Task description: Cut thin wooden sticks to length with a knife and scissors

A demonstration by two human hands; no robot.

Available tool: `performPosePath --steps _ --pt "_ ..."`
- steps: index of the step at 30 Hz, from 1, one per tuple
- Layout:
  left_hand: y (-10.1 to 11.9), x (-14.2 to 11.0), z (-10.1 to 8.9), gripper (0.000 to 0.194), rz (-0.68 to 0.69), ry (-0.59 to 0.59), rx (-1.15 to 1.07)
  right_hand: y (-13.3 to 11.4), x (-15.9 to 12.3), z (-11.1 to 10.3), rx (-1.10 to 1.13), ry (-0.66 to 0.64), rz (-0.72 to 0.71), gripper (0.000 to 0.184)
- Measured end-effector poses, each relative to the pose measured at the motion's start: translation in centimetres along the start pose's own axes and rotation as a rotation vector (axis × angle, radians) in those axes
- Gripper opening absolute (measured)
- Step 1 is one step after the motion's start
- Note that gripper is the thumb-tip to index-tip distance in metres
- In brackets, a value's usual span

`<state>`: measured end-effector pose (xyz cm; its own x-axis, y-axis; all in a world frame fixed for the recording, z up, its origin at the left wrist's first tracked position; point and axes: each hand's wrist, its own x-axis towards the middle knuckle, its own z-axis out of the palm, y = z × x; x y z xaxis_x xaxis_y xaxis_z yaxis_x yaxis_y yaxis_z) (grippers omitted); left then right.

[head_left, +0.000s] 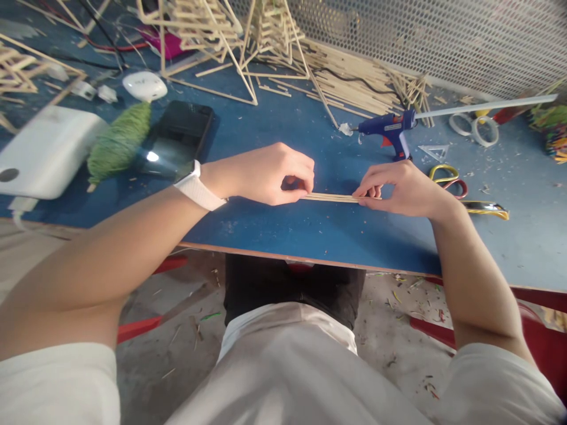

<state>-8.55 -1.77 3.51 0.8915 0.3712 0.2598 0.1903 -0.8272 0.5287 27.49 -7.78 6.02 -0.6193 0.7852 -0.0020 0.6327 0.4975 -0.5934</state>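
**A:** From your head camera, what have you got in your hands?

**B:** A thin bundle of pale wooden sticks (333,198), lying level just above the blue worktop (310,230), near its front edge. My left hand (270,174) pinches one end between thumb and curled fingers; my right hand (398,189) pinches the other end the same way. Both hands are closed tight on the sticks, nothing spread.

**A:** How many sticks?

**B:** Two or three pressed side by side, I think; they're too thin in this view to count for sure.

**A:** How far along does the work look?

**B:** Partly done, I'd judge. Tall frames of pale sticks (212,35) already stand at the back of the worktop, and a loose heap of spare sticks (354,82) lies beside them against the mesh screen. The piece I hold is not joined to any frame, so fitting it is left.

**A:** What's around you?

**B:** A blue glue gun (390,127) stands just beyond my right hand, nozzle pointing left. Yellow-and-red-handled scissors (460,189) lie right beside that wrist. To my left are a black phone (177,139), a spool of green yarn (119,141) and a white box (44,150). There's a white watch band (197,189) on my left wrist.
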Motion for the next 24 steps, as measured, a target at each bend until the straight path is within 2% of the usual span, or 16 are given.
performPosePath --steps 9,14,20,22,24 --pt "0.0 0.2 0.9 0.022 0.019 0.012 -0.032 0.0 0.0 0.0 0.008 0.005 0.015 0.018" --pt "0.2 0.2 1.0 0.020 0.009 0.026 -0.035 -0.3 0.0 0.1 0.003 -0.001 0.011 0.018" --pt "0.3 0.4 1.2 0.029 0.029 0.011 0.009 0.5 0.1 -0.2 -0.003 0.004 0.008 0.017" --pt "0.5 0.4 1.1 0.031 0.033 0.009 0.022 -0.2 -0.1 -0.5 -0.034 -0.005 0.000 0.015" --pt "0.6 0.5 1.1 0.030 0.033 0.007 0.026 -2.5 -0.7 -0.3 -0.074 0.008 -0.051 0.015"
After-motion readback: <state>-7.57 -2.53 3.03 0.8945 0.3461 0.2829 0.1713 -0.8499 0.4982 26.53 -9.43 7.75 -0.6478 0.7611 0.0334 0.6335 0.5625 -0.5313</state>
